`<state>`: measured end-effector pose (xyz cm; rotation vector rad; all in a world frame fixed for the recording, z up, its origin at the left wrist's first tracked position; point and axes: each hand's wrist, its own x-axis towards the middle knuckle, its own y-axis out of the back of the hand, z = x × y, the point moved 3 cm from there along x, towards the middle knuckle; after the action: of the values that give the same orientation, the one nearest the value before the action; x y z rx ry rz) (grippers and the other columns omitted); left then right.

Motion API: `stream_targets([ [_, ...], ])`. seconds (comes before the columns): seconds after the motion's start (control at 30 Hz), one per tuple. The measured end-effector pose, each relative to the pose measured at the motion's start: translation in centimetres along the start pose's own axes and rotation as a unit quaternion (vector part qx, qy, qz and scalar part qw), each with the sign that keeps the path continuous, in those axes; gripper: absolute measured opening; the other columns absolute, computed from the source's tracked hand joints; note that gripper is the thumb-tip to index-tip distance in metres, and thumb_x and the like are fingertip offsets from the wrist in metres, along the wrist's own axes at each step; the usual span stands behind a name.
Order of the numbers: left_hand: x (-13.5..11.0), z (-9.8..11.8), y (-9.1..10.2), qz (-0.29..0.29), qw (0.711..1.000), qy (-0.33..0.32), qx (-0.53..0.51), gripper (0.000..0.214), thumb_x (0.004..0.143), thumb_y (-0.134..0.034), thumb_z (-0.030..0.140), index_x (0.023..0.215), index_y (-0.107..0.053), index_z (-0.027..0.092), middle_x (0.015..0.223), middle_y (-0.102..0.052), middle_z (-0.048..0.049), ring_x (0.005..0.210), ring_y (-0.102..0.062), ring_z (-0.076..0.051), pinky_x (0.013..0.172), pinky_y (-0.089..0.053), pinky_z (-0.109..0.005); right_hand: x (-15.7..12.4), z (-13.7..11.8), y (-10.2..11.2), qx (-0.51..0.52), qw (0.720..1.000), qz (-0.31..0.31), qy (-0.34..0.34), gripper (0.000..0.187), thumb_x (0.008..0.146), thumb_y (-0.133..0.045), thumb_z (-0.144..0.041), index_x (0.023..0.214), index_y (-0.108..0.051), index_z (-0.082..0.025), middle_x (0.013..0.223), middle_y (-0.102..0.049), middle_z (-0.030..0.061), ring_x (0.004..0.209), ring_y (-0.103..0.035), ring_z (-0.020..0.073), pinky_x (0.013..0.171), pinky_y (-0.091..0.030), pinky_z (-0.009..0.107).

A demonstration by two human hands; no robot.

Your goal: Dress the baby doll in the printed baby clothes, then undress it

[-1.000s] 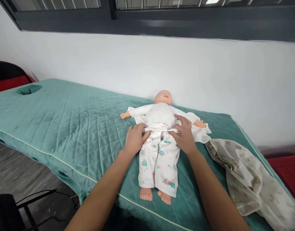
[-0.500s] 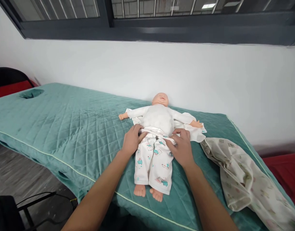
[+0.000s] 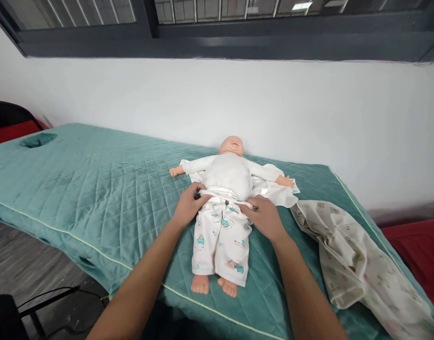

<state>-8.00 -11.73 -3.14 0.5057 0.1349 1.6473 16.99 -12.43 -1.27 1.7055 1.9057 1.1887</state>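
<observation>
A baby doll [image 3: 231, 171] lies on its back, head toward the wall and arms spread. Its torso and arms are white, and printed white trousers [image 3: 222, 236] cover its legs down to the ankles. My left hand [image 3: 189, 204] pinches the trousers' waistband at the doll's hip on the left. On the opposite hip my right hand [image 3: 264, 215] grips the same waistband, fingers closed on the folded cloth. An opened white garment [image 3: 273, 191] is spread beneath the doll's back and arms.
A green quilted bed cover [image 3: 124, 189] lies under everything, with a face hole [image 3: 38, 140] at far left. A crumpled floral cloth [image 3: 351, 255] lies at right. Red chairs [image 3: 418, 250] flank the bed; a white wall [image 3: 202, 99] rises behind.
My right fingers have closed more tightly round the waistband, and its edge looks stretched straighter. The whole view has shifted slightly, moving the scene a little left.
</observation>
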Motion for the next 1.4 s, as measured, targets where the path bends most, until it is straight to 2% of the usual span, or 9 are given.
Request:
stream_targets([
  [0.17, 0.2, 0.3, -0.3, -0.009, 0.998, 0.027, -0.051, 0.021, 0.077, -0.068, 0.035, 0.089, -0.057, 0.022, 0.088, -0.059, 0.0029, 0.078, -0.052, -0.014, 0.073, -0.043, -0.026, 0.0, 0.8, 0.2, 0.15, 0.985, -0.083, -0.024, 0.036, 0.087, -0.063, -0.056, 0.078, -0.061, -0.021, 0.079, -0.061, -0.0006, 0.078, -0.055, 0.0181, 0.07, -0.04, 0.029],
  [0.33, 1.3, 0.9, -1.1, 0.016, 0.994, 0.013, -0.11, 0.023, 0.077, -0.069, 0.034, 0.089, -0.054, 0.022, 0.085, -0.054, 0.0035, 0.078, -0.051, -0.013, 0.072, -0.043, -0.024, 0.0, 1.4, 0.0, 0.278, 0.956, -0.068, -0.062, 0.037, 0.08, -0.072, -0.055, 0.086, -0.059, -0.021, 0.082, -0.057, -0.0027, 0.077, -0.051, 0.0158, 0.068, -0.041, 0.026],
  [0.47, 2.5, 1.4, -1.9, 0.025, 0.994, -0.003, -0.105, 0.024, 0.077, -0.069, 0.035, 0.088, -0.054, 0.022, 0.086, -0.055, 0.003, 0.08, -0.051, -0.013, 0.073, -0.043, -0.024, 0.1, 1.8, -0.2, 0.337, 0.938, -0.046, -0.071, 0.039, 0.077, -0.077, -0.051, 0.091, -0.057, -0.021, 0.084, -0.056, -0.0032, 0.079, -0.05, 0.0154, 0.07, -0.041, 0.026],
  [0.67, 4.5, 1.4, -3.2, 0.025, 0.994, -0.016, -0.101, 0.023, 0.076, -0.069, 0.034, 0.091, -0.056, 0.021, 0.089, -0.057, 0.0022, 0.079, -0.051, -0.013, 0.074, -0.043, -0.024, 0.4, 1.6, 0.3, 0.277, 0.959, 0.02, -0.062, 0.036, 0.077, -0.078, -0.049, 0.08, -0.056, -0.021, 0.085, -0.051, -0.0015, 0.078, -0.048, 0.0158, 0.072, -0.04, 0.028],
  [0.8, 4.8, 0.8, -3.4, 0.013, 0.994, -0.022, -0.103, 0.02, 0.078, -0.067, 0.029, 0.094, -0.057, 0.021, 0.095, -0.059, 0.0009, 0.084, -0.054, -0.014, 0.077, -0.045, -0.025, 0.8, 1.3, 0.1, 0.248, 0.967, 0.038, -0.047, 0.034, 0.079, -0.076, -0.049, 0.074, -0.058, -0.02, 0.088, -0.05, 0.0006, 0.079, -0.049, 0.0164, 0.073, -0.04, 0.03],
  [0.97, 4.6, 0.8, -3.0, 0.029, 0.994, -0.091, -0.046, 0.01, 0.081, -0.068, 0.026, 0.083, -0.061, 0.021, 0.096, -0.057, -0.001, 0.095, -0.056, -0.017, 0.086, -0.045, -0.028, 1.2, 1.7, -0.4, 0.219, 0.972, 0.07, -0.049, 0.039, 0.082, -0.073, -0.049, 0.065, -0.053, -0.02, 0.08, -0.048, -0.0004, 0.075, -0.049, 0.0157, 0.071, -0.037, 0.03],
  [1.13, 4.6, 0.8, -2.8, 0.035, 0.991, -0.128, 0.0, 0.009, 0.081, -0.071, 0.023, 0.081, -0.062, 0.021, 0.1, -0.056, -0.0025, 0.103, -0.055, -0.019, 0.098, -0.043, -0.034, 1.3, 2.2, -0.6, 0.156, 0.984, 0.082, -0.037, 0.044, 0.084, -0.069, -0.052, 0.062, -0.048, -0.02, 0.074, -0.046, -0.0015, 0.072, -0.049, 0.015, 0.07, -0.036, 0.03],
  [1.27, 3.8, 1.2, -2.4, 0.024, 0.988, -0.144, 0.056, 0.013, 0.082, -0.071, 0.026, 0.076, -0.061, 0.02, 0.099, -0.056, -0.0035, 0.105, -0.053, -0.021, 0.1, -0.042, -0.037, 1.2, 2.5, -0.6, 0.114, 0.989, 0.086, -0.042, 0.042, 0.083, -0.066, -0.056, 0.066, -0.053, -0.021, 0.073, -0.054, 0.0002, 0.078, -0.053, 0.0183, 0.074, -0.039, 0.031],
  [1.4, 1.3, 2.1, -1.9, 0.006, 0.983, -0.164, 0.083, 0.021, 0.087, -0.068, 0.031, 0.071, -0.06, 0.02, 0.094, -0.058, -0.0038, 0.098, -0.052, -0.021, 0.094, -0.043, -0.036, 1.0, 3.1, -0.5, 0.098, 0.989, 0.093, -0.055, 0.039, 0.08, -0.065, -0.058, 0.07, -0.059, -0.021, 0.078, -0.06, 0.0022, 0.082, -0.057, 0.0204, 0.078, -0.041, 0.033],
])
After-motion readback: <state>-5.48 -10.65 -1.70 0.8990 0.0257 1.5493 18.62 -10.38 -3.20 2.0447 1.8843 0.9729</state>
